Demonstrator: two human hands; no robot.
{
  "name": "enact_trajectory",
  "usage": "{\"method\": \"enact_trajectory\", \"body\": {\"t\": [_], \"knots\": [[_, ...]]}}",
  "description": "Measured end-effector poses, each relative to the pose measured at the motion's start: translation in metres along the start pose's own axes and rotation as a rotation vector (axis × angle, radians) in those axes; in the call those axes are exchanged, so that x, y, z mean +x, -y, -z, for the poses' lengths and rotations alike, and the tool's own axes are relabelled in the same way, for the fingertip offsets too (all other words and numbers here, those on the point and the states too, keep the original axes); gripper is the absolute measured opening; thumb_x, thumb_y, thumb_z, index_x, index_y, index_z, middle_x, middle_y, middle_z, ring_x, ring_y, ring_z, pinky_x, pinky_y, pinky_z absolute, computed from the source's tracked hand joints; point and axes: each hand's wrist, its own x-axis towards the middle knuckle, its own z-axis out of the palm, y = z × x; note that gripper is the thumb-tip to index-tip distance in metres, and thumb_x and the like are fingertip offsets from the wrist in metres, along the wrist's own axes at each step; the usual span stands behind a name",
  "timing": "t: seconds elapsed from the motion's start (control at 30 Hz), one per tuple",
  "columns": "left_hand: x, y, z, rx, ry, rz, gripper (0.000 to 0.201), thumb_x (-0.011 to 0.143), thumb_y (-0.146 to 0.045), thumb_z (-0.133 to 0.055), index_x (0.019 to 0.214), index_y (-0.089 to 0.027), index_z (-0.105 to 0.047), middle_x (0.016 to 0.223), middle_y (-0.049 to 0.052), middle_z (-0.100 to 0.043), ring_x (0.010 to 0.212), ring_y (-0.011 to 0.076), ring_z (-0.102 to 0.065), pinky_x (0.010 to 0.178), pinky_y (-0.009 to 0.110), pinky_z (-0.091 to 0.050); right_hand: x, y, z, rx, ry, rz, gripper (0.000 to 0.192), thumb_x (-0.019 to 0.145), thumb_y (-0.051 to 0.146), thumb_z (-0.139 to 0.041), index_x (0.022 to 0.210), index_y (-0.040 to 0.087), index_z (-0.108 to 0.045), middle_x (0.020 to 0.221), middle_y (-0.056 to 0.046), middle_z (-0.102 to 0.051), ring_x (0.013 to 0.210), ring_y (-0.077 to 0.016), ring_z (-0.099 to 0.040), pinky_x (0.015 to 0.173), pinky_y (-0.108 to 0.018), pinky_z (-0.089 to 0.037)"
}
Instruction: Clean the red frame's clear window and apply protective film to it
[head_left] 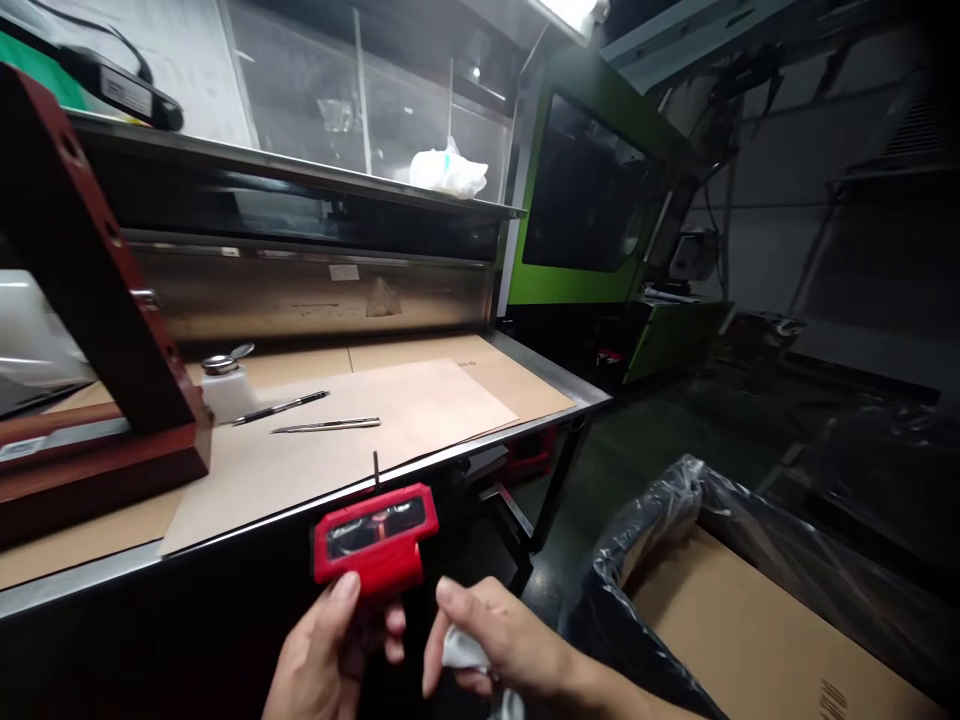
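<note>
the left hand [330,650] grips a red plastic part [375,545] from below, thumb on its lower face, holding it just in front of the surface's [300,470] near edge; the part has a dark recessed window across its top and a thin black pin sticking up behind it. it looks light, stiff and smooth, probably a little slick, and best held by its solid lower body rather than the window or the pin. just right of the red part, the right hand [495,640] is closed around a crumpled white cloth [461,650], soft and easily bunched. further right of the part, a cardboard box [750,630] lined with a black plastic bag [660,540] stands open; what it holds i cannot tell. beyond the part, on the brown-papered surface, lie tweezers [330,425] and a pen [281,407], with a small white dispenser bottle [225,385] beside a dark red stand [97,330]. farther back, on the shelf [300,170] above, sits a white bag [448,172], and a green machine [592,200] stands behind.
</note>
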Motion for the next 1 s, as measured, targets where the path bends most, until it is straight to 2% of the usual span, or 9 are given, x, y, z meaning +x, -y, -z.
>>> {"method": "enact_trajectory", "body": {"t": [0.07,0.13,0.2,0.3,0.37,0.47,0.67,0.87,1.0], "knots": [[0.005,-0.022,0.0,-0.073,0.005,-0.012,0.035,0.064,-0.049,-0.07,0.071,-0.015,-0.069,0.052,0.003,-0.06,0.047,0.016,-0.05,0.046,0.025,-0.047,0.003,0.015,0.002,-0.075,-0.083,0.084,0.043,0.078,0.054,-0.061,0.07,0.011,-0.061,0.045,0.008,-0.037,0.039,-0.0026,-0.029,0.039,-0.016,-0.021],[0.008,-0.043,0.0,-0.091,-0.021,-0.066,0.036,0.061,-0.048,-0.072,0.076,-0.015,-0.07,0.057,0.004,-0.063,0.05,0.0166,-0.052,0.047,0.025,-0.048,0.007,0.038,0.004,-0.145,-0.198,0.18,0.034,0.074,0.045,-0.068,0.074,0.013,-0.058,0.053,0.007,-0.04,0.046,-0.003,-0.03,0.042,-0.016,-0.023],[0.009,-0.063,-0.002,-0.095,-0.052,-0.173,0.034,0.064,-0.045,-0.071,0.08,-0.016,-0.07,0.066,0.005,-0.067,0.056,0.0182,-0.056,0.052,0.027,-0.052,0.014,0.067,0.005,-0.205,-0.285,0.326,0.029,0.076,0.041,-0.067,0.077,0.014,-0.058,0.059,0.006,-0.042,0.05,-0.0039,-0.032,0.044,-0.018,-0.024],[0.006,-0.094,-0.01,-0.082,-0.063,-0.352,0.027,0.068,-0.039,-0.069,0.084,-0.017,-0.068,0.074,0.003,-0.07,0.061,0.0181,-0.06,0.055,0.026,-0.053,0.027,0.112,0.002,-0.255,-0.336,0.588,0.024,0.08,0.038,-0.064,0.081,0.015,-0.059,0.064,0.004,-0.046,0.05,-0.004,-0.033,0.044,-0.019,-0.025],[0.004,-0.112,-0.015,-0.065,-0.077,-0.406,0.024,0.069,-0.037,-0.07,0.082,-0.018,-0.067,0.073,0.001,-0.07,0.062,0.0158,-0.061,0.057,0.021,-0.053,0.035,0.14,-0.004,-0.278,-0.343,0.74,0.022,0.08,0.036,-0.064,0.082,0.015,-0.06,0.065,0.004,-0.047,0.049,-0.0036,-0.034,0.042,-0.018,-0.025],[0.002,-0.133,-0.022,-0.068,-0.105,-0.443,0.025,0.066,-0.037,-0.074,0.08,-0.018,-0.066,0.069,0.0,-0.07,0.061,0.0131,-0.062,0.061,0.016,-0.052,0.043,0.174,-0.016,-0.307,-0.337,0.876,0.021,0.078,0.035,-0.067,0.082,0.015,-0.061,0.062,0.005,-0.047,0.048,-0.0031,-0.035,0.04,-0.016,-0.027],[-0.003,-0.151,-0.031,-0.079,-0.074,-0.558,0.023,0.064,-0.035,-0.076,0.077,-0.019,-0.066,0.066,0.0,-0.07,0.056,0.0138,-0.062,0.056,0.019,-0.053,0.046,0.208,-0.034,-0.307,-0.278,0.984,0.025,0.075,0.037,-0.07,0.082,0.014,-0.063,0.056,0.007,-0.045,0.044,-0.0024,-0.035,0.037,-0.014,-0.029],[-0.006,-0.154,-0.031,-0.007,-0.08,-0.591,0.028,0.063,-0.04,-0.077,0.08,-0.02,-0.066,0.07,-0.001,-0.071,0.057,0.0132,-0.061,0.059,0.018,-0.052,0.045,0.219,-0.038,-0.326,-0.25,1.012,0.025,0.075,0.037,-0.07,0.08,0.013,-0.063,0.055,0.007,-0.045,0.045,-0.0026,-0.038,0.04,-0.014,-0.033],[-0.005,-0.154,-0.031,0.006,-0.117,-0.595,0.034,0.057,-0.043,-0.079,0.08,-0.021,-0.066,0.072,-0.001,-0.072,0.058,0.0145,-0.062,0.06,0.018,-0.053,0.045,0.223,-0.039,-0.371,-0.266,1.013,0.026,0.075,0.038,-0.069,0.074,0.013,-0.062,0.056,0.005,-0.049,0.047,-0.0034,-0.04,0.039,-0.015,-0.033]]}}
